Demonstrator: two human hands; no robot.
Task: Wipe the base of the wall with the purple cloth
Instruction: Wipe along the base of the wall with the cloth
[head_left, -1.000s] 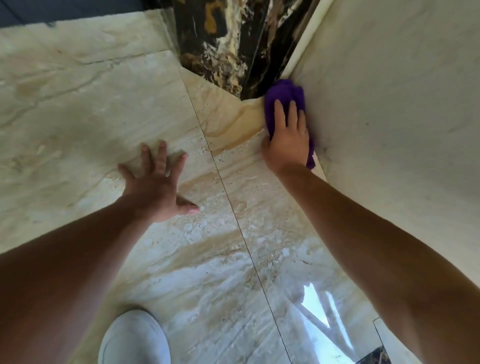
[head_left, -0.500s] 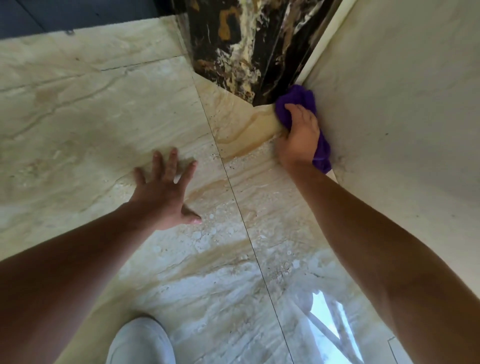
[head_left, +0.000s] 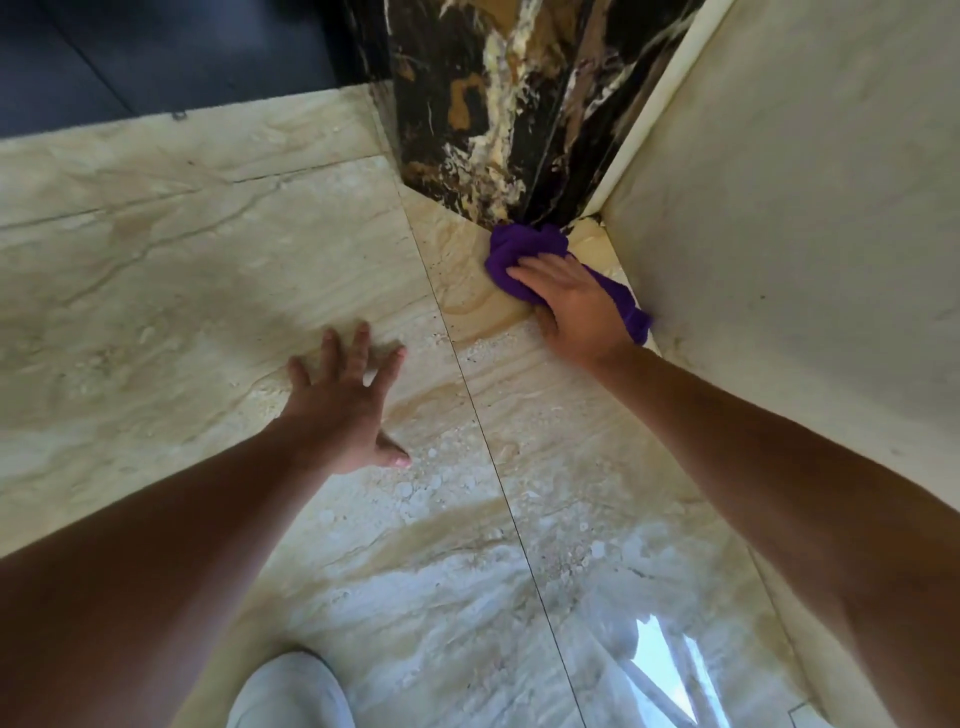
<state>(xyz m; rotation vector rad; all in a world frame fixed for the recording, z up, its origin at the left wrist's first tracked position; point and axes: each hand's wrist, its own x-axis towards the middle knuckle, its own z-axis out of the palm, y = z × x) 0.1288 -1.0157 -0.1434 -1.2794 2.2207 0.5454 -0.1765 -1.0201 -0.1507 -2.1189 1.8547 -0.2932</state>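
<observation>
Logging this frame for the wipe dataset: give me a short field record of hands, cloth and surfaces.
right hand: flat on the purple cloth, pressing it down
cloth position: bunched on the floor at the foot of the dark marble column, beside the pale wall
left hand: fingers spread, palm on the floor, holding nothing
floor: glossy beige tiles, thin joint line between the hands
other: white shoe at bottom edge

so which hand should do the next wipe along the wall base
Right. The right hand is already pressing the cloth into the corner where the wall meets the floor. The left hand lies flat on the floor, away from the wall, probably bracing.
</observation>
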